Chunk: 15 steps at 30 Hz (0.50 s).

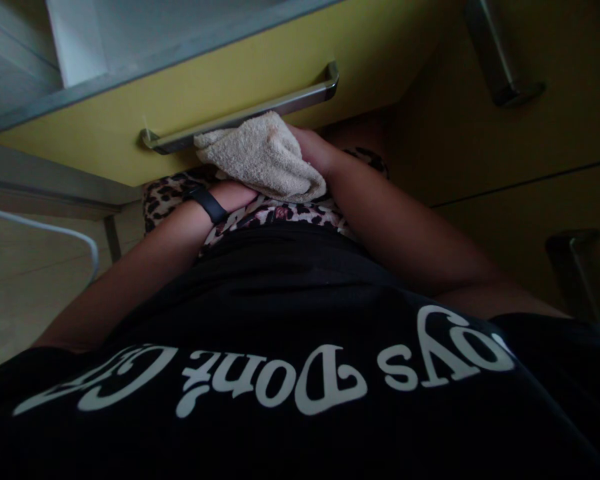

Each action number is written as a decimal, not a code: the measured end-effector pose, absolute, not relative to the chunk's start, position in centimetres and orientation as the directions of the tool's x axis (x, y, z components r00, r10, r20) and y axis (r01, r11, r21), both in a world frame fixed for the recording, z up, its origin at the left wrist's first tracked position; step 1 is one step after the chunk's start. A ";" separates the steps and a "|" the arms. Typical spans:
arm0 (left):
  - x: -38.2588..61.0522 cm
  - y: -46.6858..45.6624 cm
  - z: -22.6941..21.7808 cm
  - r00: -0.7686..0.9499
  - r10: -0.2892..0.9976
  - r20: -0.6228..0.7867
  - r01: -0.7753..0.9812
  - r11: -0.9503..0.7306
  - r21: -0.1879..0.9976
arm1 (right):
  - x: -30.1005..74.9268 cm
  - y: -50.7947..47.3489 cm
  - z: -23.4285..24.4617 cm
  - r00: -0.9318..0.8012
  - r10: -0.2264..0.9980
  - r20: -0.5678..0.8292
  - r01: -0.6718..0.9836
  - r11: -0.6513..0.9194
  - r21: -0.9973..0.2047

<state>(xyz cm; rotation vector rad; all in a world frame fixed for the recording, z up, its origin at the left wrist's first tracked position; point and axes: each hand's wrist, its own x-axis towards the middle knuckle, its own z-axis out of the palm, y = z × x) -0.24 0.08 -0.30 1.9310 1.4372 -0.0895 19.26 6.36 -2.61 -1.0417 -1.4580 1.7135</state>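
Note:
A beige terry cloth (270, 160) is bunched between my two hands, just in front of a drawer handle (295, 103). My left hand (237, 194), with a black band at its wrist, reaches in beneath the cloth's lower left side and holds it. From the right, my right hand (310, 148) grips the same cloth along its edge. Most of the fingers on both hands are covered by its folds. The cloth's upper edge overlaps the handle in this view; whether it touches the metal I cannot tell.
The pulled-out yellow drawer front (105, 120) stands close before my lap. More yellow fronts with metal handles (510, 67) are at the right. A white cable (55, 227) curves over the tiled floor (20, 280) on the left.

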 end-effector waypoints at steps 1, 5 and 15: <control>-0.3 0.1 -0.3 0.381 0.809 -0.447 0.854 -0.122 0.506 | 19.3 6.5 -2.8 -0.476 0.868 -0.143 0.023 -0.150 -0.988; -0.4 0.0 0.0 0.369 0.798 -0.476 0.861 -0.100 0.499 | 19.4 6.7 -3.2 -0.503 0.857 -0.111 0.058 -0.095 -0.994; -0.7 0.0 -0.5 0.378 0.811 -0.447 0.847 -0.107 0.521 | 20.1 4.9 -0.5 -0.449 0.879 -0.162 0.115 -0.122 -0.986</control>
